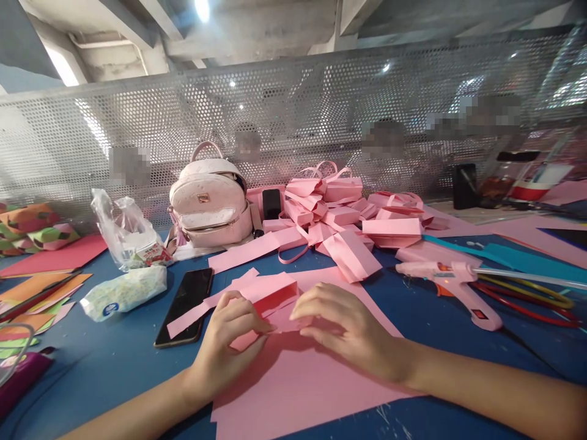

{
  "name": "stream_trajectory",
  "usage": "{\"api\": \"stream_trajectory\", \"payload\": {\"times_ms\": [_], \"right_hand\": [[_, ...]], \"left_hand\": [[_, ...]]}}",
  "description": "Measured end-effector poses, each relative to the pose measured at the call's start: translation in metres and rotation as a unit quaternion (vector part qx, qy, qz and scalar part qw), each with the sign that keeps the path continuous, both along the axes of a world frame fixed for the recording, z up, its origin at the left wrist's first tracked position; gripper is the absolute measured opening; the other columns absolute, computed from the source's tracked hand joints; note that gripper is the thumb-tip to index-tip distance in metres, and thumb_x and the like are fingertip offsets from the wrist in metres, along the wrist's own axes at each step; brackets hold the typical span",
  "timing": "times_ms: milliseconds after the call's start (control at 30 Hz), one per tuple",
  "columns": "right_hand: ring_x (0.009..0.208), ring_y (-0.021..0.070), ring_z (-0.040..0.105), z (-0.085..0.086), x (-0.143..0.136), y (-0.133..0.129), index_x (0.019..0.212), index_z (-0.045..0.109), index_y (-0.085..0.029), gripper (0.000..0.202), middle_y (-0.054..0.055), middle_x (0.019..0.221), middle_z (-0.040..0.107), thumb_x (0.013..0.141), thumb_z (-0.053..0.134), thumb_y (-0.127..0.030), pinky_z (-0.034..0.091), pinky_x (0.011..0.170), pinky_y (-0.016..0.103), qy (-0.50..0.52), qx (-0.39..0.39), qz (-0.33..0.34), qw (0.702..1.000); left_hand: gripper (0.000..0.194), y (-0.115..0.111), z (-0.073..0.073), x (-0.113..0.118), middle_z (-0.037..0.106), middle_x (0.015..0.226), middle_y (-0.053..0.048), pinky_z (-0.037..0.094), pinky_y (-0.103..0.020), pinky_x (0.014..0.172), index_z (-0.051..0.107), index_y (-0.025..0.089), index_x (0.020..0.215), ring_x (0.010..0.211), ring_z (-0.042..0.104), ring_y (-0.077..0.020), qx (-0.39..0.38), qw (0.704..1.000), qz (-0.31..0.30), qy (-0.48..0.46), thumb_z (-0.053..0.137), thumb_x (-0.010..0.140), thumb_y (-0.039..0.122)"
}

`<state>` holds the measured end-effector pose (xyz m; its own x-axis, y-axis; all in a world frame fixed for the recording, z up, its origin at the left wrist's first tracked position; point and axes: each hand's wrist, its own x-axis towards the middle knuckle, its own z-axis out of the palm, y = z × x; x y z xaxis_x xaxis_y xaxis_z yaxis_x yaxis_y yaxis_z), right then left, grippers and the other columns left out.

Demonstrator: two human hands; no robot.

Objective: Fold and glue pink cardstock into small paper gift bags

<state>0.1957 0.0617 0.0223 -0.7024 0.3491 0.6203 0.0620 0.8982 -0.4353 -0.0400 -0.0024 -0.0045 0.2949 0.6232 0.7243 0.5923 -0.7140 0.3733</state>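
Note:
A small folded pink paper box, open at the top, stands between my hands on a large pink paper sheet. My left hand is closed on its near left side, thumb and index finger pinching the paper edge. My right hand is curved at the box's right side, thumb apart from the fingers; whether its fingertips touch the paper is hard to see. A narrow pink paper strip reaches from beside the box over a black phone.
Behind lies a heap of pink paper boxes, beside a pale backpack. A pink glue gun with its cord lies at right. At left are a tissue pack, a plastic bag and coloured papers. A perforated metal screen stands behind.

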Motion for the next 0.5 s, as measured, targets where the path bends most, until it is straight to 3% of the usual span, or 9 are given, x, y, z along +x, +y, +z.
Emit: {"api": "stream_trajectory", "payload": {"times_ms": [133, 300, 500], "right_hand": [[0.078, 0.0162, 0.061, -0.0010, 0.0013, 0.0062, 0.091, 0.069, -0.020, 0.012, 0.002, 0.083, 0.071, 0.098, 0.061, -0.024, 0.047, 0.074, 0.031, 0.016, -0.001, -0.009, 1.000], [0.076, 0.0166, 0.060, -0.0025, 0.0018, 0.0091, 0.088, 0.069, -0.019, 0.017, 0.004, 0.082, 0.071, 0.098, 0.061, -0.030, 0.048, 0.073, 0.032, 0.016, -0.009, -0.035, 0.999], [0.074, 0.0174, 0.055, -0.0034, 0.0001, 0.0063, 0.083, 0.064, -0.019, 0.011, 0.003, 0.076, 0.065, 0.094, 0.060, -0.017, 0.046, 0.069, 0.031, 0.022, 0.007, -0.022, 0.999]], "left_hand": [[0.015, -0.0002, 0.0008, 0.0002, 0.066, 0.074, 0.002, 0.041, -0.036, 0.079, 0.067, 0.022, 0.087, 0.066, 0.056, -0.0137, 0.004, 1.000, 0.004, 0.000, 0.064, 0.089, 0.007], [0.014, -0.0002, 0.0009, 0.0005, 0.066, 0.072, 0.002, 0.042, -0.035, 0.077, 0.067, 0.022, 0.087, 0.065, 0.055, -0.0139, 0.010, 1.000, 0.006, -0.004, 0.065, 0.089, 0.009], [0.016, -0.0017, 0.0016, 0.0010, 0.066, 0.073, 0.002, 0.042, -0.036, 0.078, 0.068, 0.022, 0.087, 0.066, 0.056, -0.0137, 0.009, 1.000, -0.001, -0.002, 0.064, 0.088, 0.006]]}}
